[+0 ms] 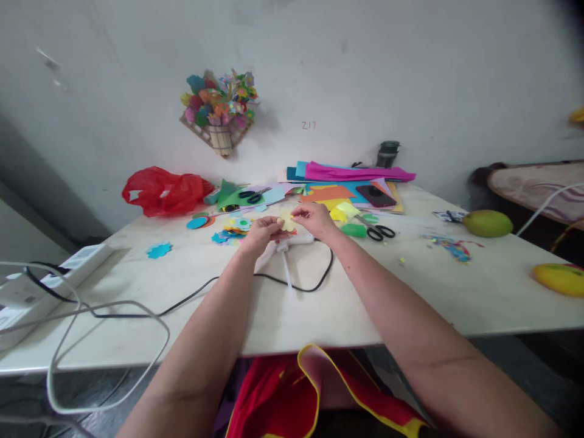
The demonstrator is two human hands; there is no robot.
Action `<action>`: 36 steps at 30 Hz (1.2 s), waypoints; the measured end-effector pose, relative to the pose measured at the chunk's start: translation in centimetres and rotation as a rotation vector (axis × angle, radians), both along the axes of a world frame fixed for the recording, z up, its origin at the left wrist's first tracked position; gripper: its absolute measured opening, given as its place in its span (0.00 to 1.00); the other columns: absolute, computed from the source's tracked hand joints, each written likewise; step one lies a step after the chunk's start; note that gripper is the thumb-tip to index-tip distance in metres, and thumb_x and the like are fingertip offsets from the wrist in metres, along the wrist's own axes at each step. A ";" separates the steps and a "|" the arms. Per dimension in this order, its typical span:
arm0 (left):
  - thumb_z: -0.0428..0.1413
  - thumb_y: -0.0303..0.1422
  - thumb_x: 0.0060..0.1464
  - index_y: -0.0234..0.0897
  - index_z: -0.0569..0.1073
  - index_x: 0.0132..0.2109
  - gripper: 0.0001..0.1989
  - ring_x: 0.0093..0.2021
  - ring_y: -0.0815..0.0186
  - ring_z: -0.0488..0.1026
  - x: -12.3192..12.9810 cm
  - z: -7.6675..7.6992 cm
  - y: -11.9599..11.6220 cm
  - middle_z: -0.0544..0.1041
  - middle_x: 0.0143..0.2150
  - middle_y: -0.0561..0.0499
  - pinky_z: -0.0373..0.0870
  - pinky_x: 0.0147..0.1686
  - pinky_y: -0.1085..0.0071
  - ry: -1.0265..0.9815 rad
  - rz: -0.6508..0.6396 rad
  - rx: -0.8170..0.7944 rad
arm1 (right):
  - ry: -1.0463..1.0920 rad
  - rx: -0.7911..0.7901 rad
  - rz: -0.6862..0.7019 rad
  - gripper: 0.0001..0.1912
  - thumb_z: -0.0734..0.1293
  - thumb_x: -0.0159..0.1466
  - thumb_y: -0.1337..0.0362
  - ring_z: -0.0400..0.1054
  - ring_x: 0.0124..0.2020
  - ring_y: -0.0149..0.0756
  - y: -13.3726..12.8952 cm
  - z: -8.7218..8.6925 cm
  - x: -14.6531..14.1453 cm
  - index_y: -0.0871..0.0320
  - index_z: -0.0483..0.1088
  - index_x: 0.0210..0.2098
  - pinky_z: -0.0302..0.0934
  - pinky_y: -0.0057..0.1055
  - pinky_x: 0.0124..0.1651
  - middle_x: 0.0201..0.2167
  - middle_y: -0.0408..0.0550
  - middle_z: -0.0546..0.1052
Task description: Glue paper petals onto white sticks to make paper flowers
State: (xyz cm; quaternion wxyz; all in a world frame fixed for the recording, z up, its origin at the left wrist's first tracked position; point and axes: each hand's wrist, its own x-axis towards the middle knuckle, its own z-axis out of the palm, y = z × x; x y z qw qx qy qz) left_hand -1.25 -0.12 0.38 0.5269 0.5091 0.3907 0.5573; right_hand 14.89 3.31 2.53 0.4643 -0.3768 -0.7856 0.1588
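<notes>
The left hand (264,231) clamps its grip on the left edge of the pale yellow flower cutout (287,223), above the desk (319,322); the right hand (317,219) pinches the right edge. Apply light, even pressure to avoid creasing petals. Route fingers clear of the white glue gun (302,239) beneath.

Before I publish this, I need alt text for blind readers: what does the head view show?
The left hand holds a pale yellow cutout over a pale table, the right hand touching it. Around lie a blue cutout, a red bag and black-handled scissors.
</notes>
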 end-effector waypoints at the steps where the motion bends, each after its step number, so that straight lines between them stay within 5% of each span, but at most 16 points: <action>1: 0.63 0.35 0.39 0.29 0.70 0.32 0.14 0.27 0.66 0.74 0.0 0.0 0.0 0.75 0.26 0.49 0.72 0.30 0.70 0.000 -0.001 -0.001 | -0.011 0.003 -0.012 0.05 0.66 0.52 0.69 0.67 0.31 0.31 0.0 -0.1 0.0 0.58 0.74 0.29 0.58 0.28 0.35 0.29 0.44 0.76; 11: 0.63 0.34 0.39 0.29 0.71 0.32 0.14 0.28 0.66 0.74 0.1 0.0 -0.1 0.76 0.27 0.47 0.72 0.30 0.70 -0.011 -0.041 -0.001 | -0.099 0.087 -0.122 0.04 0.67 0.52 0.64 0.62 0.27 0.29 -0.5 0.2 -0.1 0.56 0.74 0.26 0.55 0.26 0.31 0.28 0.43 0.72; 23: 0.62 0.34 0.39 0.30 0.71 0.31 0.13 0.29 0.65 0.75 0.2 0.2 -0.3 0.77 0.28 0.46 0.71 0.30 0.71 -0.016 -0.073 -0.016 | -0.136 0.113 -0.104 0.05 0.66 0.54 0.65 0.65 0.35 0.32 -0.1 -0.3 -0.4 0.54 0.75 0.28 0.57 0.26 0.34 0.33 0.44 0.73; 36: 0.62 0.33 0.39 0.30 0.71 0.31 0.12 0.28 0.66 0.74 0.1 0.0 -0.2 0.76 0.25 0.48 0.71 0.31 0.71 -0.025 -0.064 -0.024 | -0.144 0.128 -0.092 0.05 0.66 0.53 0.67 0.64 0.34 0.31 -0.3 0.0 -0.1 0.56 0.74 0.28 0.57 0.27 0.33 0.36 0.44 0.71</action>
